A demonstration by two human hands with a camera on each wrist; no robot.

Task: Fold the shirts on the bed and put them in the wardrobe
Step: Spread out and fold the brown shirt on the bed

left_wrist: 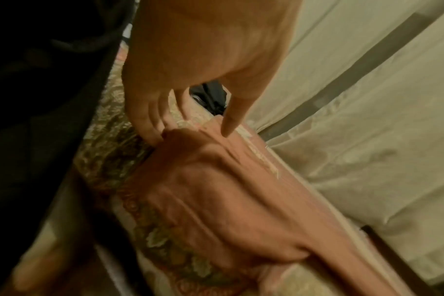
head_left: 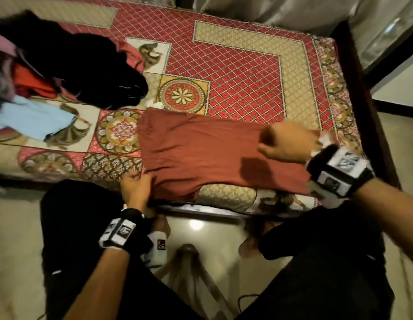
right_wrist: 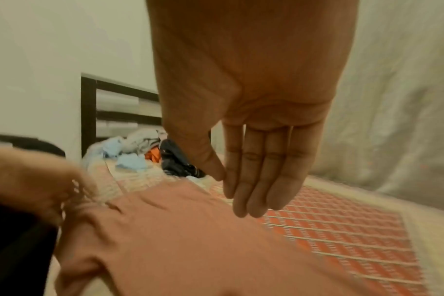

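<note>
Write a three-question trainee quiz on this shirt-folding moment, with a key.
1. True or false: the left hand pinches the rust-red shirt at the bed's near edge.
2. The right hand is: A) gripping a hanger B) open, fingers straight, above the shirt C) holding the black garment.
3. Fill in: the unfolded clothes pile lies toward the person's ____ side.

Key: 1 true; 2 B; 3 left.
</note>
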